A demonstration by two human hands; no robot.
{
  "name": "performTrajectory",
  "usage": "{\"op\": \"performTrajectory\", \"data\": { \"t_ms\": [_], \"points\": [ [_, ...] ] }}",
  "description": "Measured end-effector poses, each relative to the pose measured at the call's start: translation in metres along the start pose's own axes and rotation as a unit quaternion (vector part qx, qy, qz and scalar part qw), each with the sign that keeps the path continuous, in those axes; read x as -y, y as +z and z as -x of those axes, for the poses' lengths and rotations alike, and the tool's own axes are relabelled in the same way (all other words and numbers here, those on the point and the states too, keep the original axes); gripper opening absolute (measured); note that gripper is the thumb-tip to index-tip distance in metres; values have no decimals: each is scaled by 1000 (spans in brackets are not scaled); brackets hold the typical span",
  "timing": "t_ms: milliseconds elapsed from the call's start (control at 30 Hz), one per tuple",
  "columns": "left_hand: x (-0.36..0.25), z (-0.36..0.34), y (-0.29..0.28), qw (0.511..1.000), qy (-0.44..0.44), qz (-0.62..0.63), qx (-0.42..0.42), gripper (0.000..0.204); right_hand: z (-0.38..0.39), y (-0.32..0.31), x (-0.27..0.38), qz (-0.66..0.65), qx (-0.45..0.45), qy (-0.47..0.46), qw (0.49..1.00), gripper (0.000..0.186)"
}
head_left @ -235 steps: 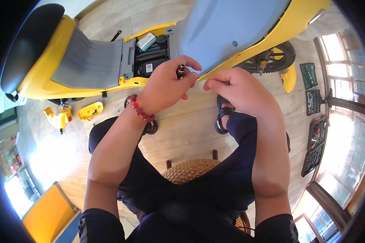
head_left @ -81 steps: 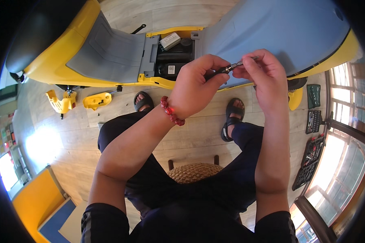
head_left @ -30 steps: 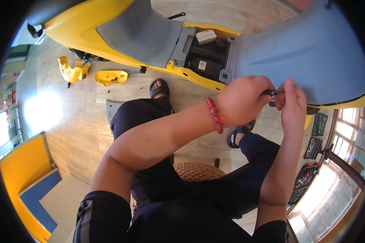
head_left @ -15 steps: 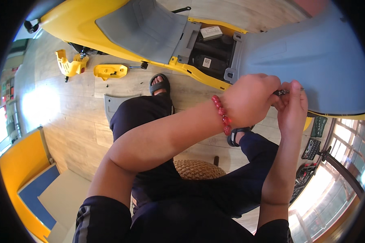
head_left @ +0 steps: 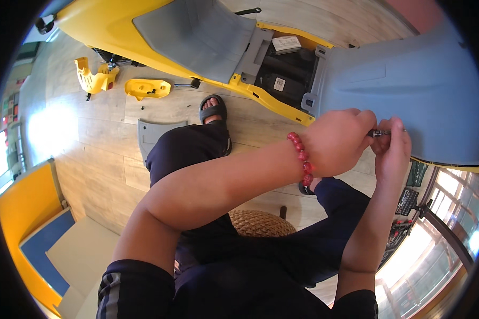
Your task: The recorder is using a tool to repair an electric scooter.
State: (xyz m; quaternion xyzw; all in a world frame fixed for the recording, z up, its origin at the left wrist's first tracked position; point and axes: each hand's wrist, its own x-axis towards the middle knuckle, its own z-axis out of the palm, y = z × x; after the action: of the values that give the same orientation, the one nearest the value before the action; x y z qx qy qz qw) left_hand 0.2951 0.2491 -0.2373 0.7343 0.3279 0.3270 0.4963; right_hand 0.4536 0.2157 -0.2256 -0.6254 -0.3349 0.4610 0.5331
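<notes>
My left hand (head_left: 343,141), with a red bead bracelet (head_left: 303,159) at its wrist, is closed around one end of a slim dark-and-silver metal tool shaft (head_left: 378,133). The fingers of my right hand (head_left: 393,151) pinch the shaft's other end. Its exact kind is too small to tell, and my fingers cover both ends. Both hands are held above the near edge of a smooth blue-grey body section (head_left: 410,80) of a yellow scooter-like vehicle (head_left: 98,24). Left of them is the vehicle's uncovered bay (head_left: 290,66), with dark parts and a white-labelled box (head_left: 286,43) inside.
A yellow bracket-shaped cover (head_left: 95,80), a yellow tray-like cover (head_left: 146,89) and a grey panel (head_left: 151,135) lie on the wooden floor at left. Tool cases (head_left: 407,201) stand at right. A woven stool (head_left: 261,222) is beneath me. Yellow and blue boards (head_left: 29,207) are at lower left.
Both hands have shifted slightly right and down in the picture, still joined at the metal shaft. More of the shaft shows between them. The whole view has shifted a little.
</notes>
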Motion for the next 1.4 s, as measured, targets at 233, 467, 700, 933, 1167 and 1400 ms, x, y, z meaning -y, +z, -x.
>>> {"op": "performTrajectory", "data": {
  "t_ms": [233, 467, 700, 933, 1167, 1400],
  "points": [
    [-4, 0, 1, 1000, -22, 10, 19, 16, 3, 1, 1, -8, -16, 18, 1000, 41],
    [-8, -3, -7, 999, 47, -3, 2, 15, 11, 17, 0, -22, -98, -5, 995, 41],
    [-14, -2, -19, 980, 85, -170, 59, 27, 9, 9, -9, -84, -51, 3, 995, 36],
    [-8, -2, -16, 978, 80, -182, 60, 31, 3, 20, -11, -28, -105, 24, 994, 36],
    [-4, -3, -15, 990, 36, -129, 38, 25, -3, 19, 2, -31, -72, 47, 996, 38],
    [-2, 2, -17, 990, 36, -130, 28, 21, -2, 18, -5, -11, -60, 33, 998, 32]
  ]
}}
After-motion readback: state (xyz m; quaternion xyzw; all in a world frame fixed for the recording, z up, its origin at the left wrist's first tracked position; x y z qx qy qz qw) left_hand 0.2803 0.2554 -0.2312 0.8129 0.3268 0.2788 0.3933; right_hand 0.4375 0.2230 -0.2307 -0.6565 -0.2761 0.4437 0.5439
